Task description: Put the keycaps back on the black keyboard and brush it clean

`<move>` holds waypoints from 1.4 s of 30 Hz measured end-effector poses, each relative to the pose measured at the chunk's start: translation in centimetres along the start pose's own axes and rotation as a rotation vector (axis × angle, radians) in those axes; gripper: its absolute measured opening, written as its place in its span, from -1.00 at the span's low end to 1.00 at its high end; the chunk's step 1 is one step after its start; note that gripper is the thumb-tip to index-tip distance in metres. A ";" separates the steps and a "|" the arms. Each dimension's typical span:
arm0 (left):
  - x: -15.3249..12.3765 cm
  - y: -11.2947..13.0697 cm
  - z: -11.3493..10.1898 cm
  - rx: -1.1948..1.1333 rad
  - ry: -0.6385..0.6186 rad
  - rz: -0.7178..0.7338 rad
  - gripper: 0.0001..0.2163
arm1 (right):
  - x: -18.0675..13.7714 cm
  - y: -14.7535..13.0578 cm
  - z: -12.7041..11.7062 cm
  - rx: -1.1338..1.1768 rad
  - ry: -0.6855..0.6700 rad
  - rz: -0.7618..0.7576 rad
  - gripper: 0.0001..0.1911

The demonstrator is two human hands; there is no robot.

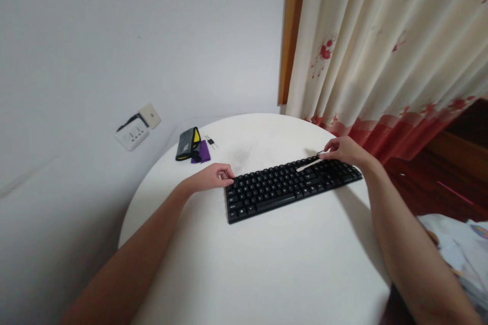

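A black keyboard (290, 188) lies slanted on the round white table (267, 264). My left hand (213, 176) rests at the keyboard's left end, fingers curled against its top corner. My right hand (343, 151) is at the keyboard's far right part, fingers pinched on a thin light-coloured stick-like tool (309, 164) whose pale end lies across the keys. What kind of tool it is I cannot make out.
At the table's back left lie a grey and yellow pouch (187, 144), a purple cloth (202, 153) and a small black-tipped item (210, 141). A wall socket (131, 135) sits on the white wall. A cream and red curtain (381, 51) hangs at right.
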State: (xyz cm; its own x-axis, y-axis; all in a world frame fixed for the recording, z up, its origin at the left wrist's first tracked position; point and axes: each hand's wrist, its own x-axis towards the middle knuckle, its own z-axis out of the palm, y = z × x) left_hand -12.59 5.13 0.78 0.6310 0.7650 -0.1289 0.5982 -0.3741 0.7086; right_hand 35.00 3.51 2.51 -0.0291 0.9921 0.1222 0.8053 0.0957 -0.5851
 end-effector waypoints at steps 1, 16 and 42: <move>0.0 0.0 0.0 0.004 0.001 -0.001 -0.73 | -0.1 -0.2 0.0 0.004 0.010 -0.005 -0.57; 0.1 -0.2 -0.1 -0.012 -0.005 -0.002 -0.73 | -1.8 -3.2 -0.2 0.400 -0.036 0.082 -0.62; -0.1 0.4 0.0 -0.004 0.009 -0.008 -0.72 | -0.1 -3.8 3.3 0.520 0.222 0.247 -0.72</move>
State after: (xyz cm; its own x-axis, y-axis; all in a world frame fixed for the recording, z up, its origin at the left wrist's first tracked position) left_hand -12.42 4.89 1.12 0.6218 0.7726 -0.1286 0.6015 -0.3659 0.7101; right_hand 29.98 3.30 2.12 0.2906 0.9547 0.0647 0.3764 -0.0518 -0.9250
